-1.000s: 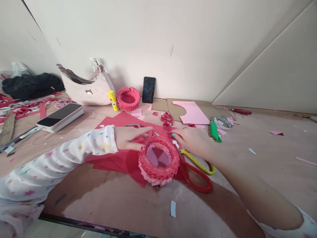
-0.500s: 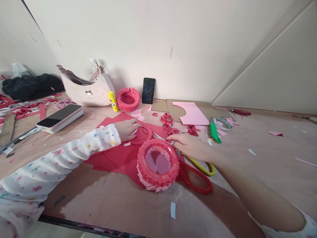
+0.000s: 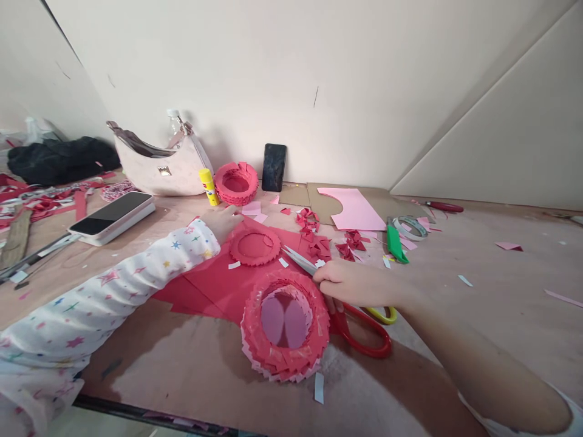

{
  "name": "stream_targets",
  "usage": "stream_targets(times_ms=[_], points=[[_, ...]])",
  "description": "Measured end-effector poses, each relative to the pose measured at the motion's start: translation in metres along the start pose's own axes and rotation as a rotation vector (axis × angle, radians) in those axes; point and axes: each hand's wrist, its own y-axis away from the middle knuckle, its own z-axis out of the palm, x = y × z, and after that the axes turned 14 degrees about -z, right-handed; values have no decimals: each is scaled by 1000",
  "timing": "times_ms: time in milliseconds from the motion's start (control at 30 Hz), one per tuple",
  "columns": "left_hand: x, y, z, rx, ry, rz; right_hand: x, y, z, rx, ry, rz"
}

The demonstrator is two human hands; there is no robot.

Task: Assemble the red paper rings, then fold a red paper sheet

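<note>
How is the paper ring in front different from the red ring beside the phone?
The near paper ring mixes red and pale pink layers; the far red ring looks all red. The near ring appears larger, though it is nearer the camera. The near ring shows many stacked layers; the far ring's top edge looks notched. Both are round, open-centred and made of small paper pieces.
</note>
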Motion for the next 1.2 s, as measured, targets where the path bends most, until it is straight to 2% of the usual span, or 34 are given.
stream_targets(times_ms=[133, 200, 267, 367, 467, 633, 1000, 1200], points=[[5, 1, -1, 23, -153, -75, -1, -1, 1, 1, 27, -14], [5, 1, 0, 6, -152, -45, -1, 0, 1, 10, 24, -18], [5, 1, 3, -12, -84, 45, -1, 0, 0, 8, 28, -21], [5, 1, 8, -90, 5, 150, -2, -1, 0, -7, 39, -14], [7, 3, 13, -137, -26, 130, -3, -1, -1, -33, 37, 1], [14, 7, 14, -139, -48, 106, -3, -2, -2, -52, 29, 8], [9, 11, -10, -95, 137, 162, -1, -1, -2, -24, -6, -29], [6, 14, -30, 22, 280, 238, 8, -1, 0, -13, -13, -41]])
